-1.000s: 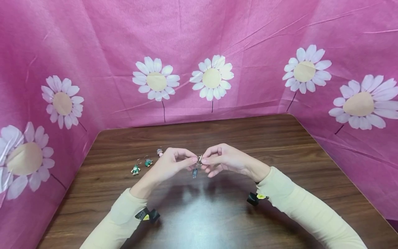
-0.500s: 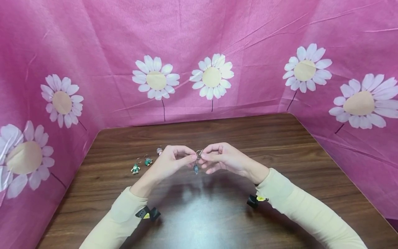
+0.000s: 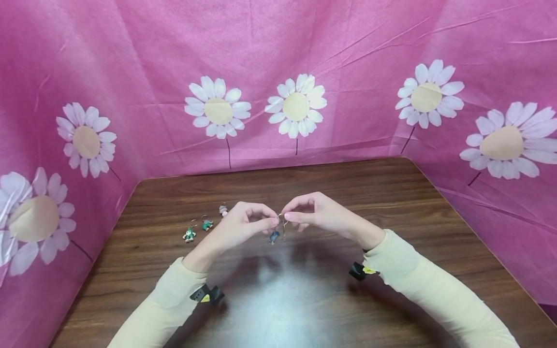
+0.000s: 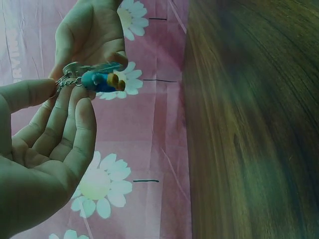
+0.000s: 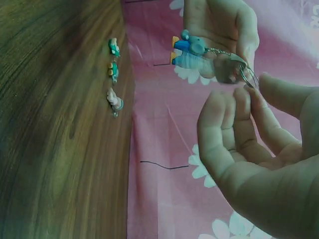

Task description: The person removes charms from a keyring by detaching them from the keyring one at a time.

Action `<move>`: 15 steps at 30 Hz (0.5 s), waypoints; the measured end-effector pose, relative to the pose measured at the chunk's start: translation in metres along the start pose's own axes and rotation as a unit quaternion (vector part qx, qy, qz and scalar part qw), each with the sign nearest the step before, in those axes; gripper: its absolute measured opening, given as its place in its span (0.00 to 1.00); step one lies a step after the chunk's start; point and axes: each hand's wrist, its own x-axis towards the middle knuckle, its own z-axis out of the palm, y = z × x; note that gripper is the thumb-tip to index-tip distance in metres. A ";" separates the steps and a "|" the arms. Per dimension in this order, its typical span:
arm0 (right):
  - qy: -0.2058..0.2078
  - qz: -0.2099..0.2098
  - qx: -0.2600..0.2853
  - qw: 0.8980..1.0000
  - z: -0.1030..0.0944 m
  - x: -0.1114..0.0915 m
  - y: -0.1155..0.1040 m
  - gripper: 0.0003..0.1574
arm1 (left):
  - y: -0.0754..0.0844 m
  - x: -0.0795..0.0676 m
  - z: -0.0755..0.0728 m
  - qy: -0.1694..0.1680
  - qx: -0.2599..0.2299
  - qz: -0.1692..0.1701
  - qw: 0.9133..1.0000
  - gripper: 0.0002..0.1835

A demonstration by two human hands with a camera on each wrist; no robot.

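Observation:
A keychain with a small blue figure [image 3: 274, 236] hangs in the air between both hands, above the table. Its metal split ring [image 5: 247, 74] is at the fingertips, and a short chain joins it to the figure. With thumb and index finger, the left hand [image 3: 241, 227] pinches the ring's chain side. The right hand [image 3: 324, 215] pinches the ring from the opposite side. In the left wrist view the figure [image 4: 99, 81] shows orange feet. A blurred, see-through piece [image 5: 197, 62] dangles beside it; its kind cannot be made out.
On the wooden table [image 3: 348, 188], left of the hands, lie a green-and-white figure keychain [image 3: 189, 235], another green one [image 3: 207, 224] and a pink-and-grey one [image 3: 223, 210] partly behind the left hand. A pink flowered cloth [image 3: 261, 48] walls the back and sides.
The blue figure has risen slightly from its earlier place and now tilts. The right hand has shifted its grip on the ring and lifted slightly, while the left hand stays nearly in place.

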 end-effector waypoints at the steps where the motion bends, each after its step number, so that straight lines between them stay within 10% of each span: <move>1: -0.004 0.000 0.006 1.000 0.001 0.001 0.000 0.15 | 0.000 0.000 0.000 0.000 0.000 0.001 1.000 0.08; 15: -0.054 0.063 0.043 0.996 0.000 0.000 -0.004 0.15 | -0.003 0.001 0.001 -0.003 0.037 -0.007 0.999 0.07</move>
